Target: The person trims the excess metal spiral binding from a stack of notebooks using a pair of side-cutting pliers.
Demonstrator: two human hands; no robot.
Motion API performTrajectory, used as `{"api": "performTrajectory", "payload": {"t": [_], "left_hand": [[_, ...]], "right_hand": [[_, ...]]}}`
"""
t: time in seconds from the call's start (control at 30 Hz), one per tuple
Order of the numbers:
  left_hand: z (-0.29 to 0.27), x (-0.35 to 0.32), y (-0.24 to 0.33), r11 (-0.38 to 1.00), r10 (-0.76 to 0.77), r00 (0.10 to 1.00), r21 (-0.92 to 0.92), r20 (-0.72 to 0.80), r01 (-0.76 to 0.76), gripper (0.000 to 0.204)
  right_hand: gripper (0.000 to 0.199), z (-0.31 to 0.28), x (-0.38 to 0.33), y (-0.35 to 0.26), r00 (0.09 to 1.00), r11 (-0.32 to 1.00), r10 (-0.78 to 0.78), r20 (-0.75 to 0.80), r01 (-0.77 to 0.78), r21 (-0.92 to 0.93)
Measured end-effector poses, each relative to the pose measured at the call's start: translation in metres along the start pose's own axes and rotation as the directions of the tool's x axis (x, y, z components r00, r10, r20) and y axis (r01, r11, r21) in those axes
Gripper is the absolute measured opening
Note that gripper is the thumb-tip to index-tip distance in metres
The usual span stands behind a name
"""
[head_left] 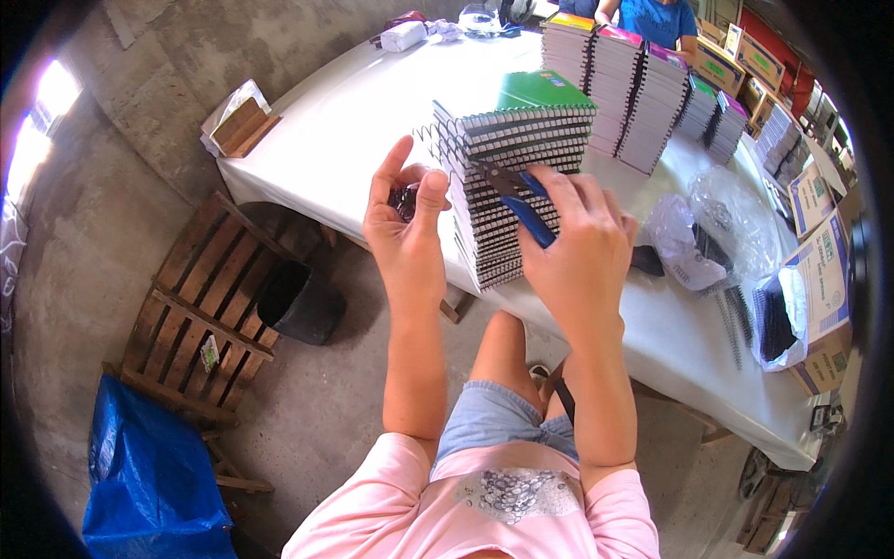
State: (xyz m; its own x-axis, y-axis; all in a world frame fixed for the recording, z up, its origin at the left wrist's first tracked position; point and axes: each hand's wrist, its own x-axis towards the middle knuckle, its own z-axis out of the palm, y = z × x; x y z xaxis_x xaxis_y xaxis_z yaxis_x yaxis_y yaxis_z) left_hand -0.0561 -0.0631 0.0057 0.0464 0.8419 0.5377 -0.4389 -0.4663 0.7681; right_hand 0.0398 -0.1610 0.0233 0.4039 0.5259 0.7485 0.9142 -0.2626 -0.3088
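Observation:
A tall stack of spiral-bound notebooks (512,186) with a green top cover (545,90) stands at the near edge of the table, coils facing me. Blue-handled wire cutters (531,222) are in my right hand (587,228), which is closed round the handles. Their jaws meet the coil edges on the stack's front left corner. My left hand (410,224) is raised beside that corner, palm up with curled fingers. Small dark, shiny pieces (402,200), like bits of coil, lie in its grasp. Loose coil ends (430,138) stick out from the upper notebooks.
More notebook stacks (615,93) rise behind, near a person in blue (656,20). On the white table (335,121) at right lie plastic bags (717,219), loose black coils (734,321) and cartons (824,270). A black bin (303,303) and wooden slats (200,312) stand at left.

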Motion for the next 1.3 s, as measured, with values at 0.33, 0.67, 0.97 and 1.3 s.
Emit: {"api": "performTrajectory", "payload": {"t": [0.33,0.67,0.97,1.3], "left_hand": [[0.002,0.006,-0.004,0.951,-0.169,0.965,-0.225,0.202,0.213,0.031],[0.006,0.004,-0.009,0.989,-0.089,0.988,-0.108,0.129,0.103,0.023],[0.004,-0.012,0.005,0.889,0.302,0.949,0.386,-0.092,-0.246,0.024],[0.05,-0.079,0.0,0.183,-0.472,0.538,-0.519,0.699,0.835,0.031]], "right_hand": [[0.046,0.003,0.006,0.0,1.0,0.996,-0.009,-0.002,0.009,-0.086],[0.039,0.009,0.008,0.006,0.999,1.0,0.001,0.053,-0.003,0.027],[0.044,0.012,0.009,0.001,1.0,0.996,-0.003,0.029,0.0,0.088],[0.048,-0.013,-0.076,0.106,0.988,0.931,0.151,-0.017,-0.136,0.339]]}}
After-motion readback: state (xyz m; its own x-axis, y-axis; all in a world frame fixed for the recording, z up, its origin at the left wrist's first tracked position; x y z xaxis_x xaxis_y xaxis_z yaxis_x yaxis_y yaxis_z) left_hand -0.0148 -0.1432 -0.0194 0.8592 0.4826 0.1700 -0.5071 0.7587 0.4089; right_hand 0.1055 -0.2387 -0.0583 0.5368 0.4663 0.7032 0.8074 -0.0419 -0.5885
